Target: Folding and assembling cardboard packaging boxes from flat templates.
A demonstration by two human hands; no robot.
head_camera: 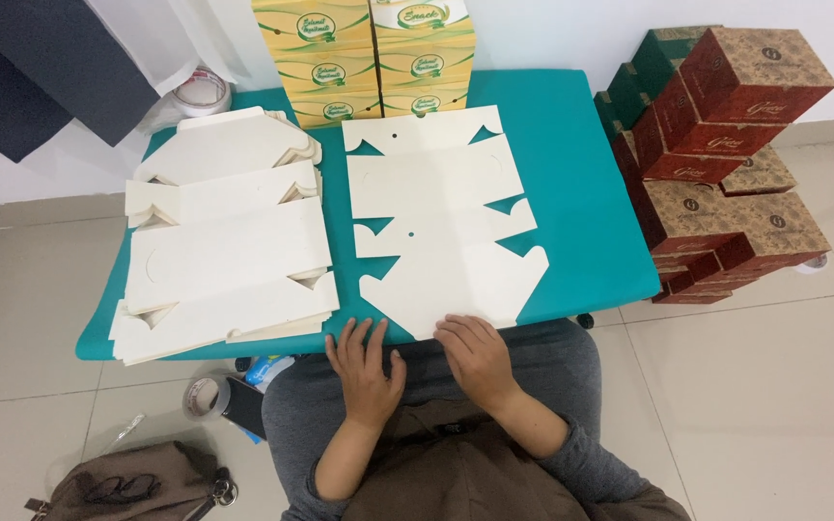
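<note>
1. Both hands lie flat at the near edge of the teal bench [571, 145]: left hand [367, 371] just off the flat white die-cut cardboard box blank [441, 227], right hand [475, 357] on its near flap.
2. Fingers of each hand are spread, pinching nothing.
3. Folding cleanly likely calls for pressing along the crease lines.
4. A stack of similar white blanks [229, 236] lies to the left; yellow-green cartons [364, 58] stand behind.
</note>
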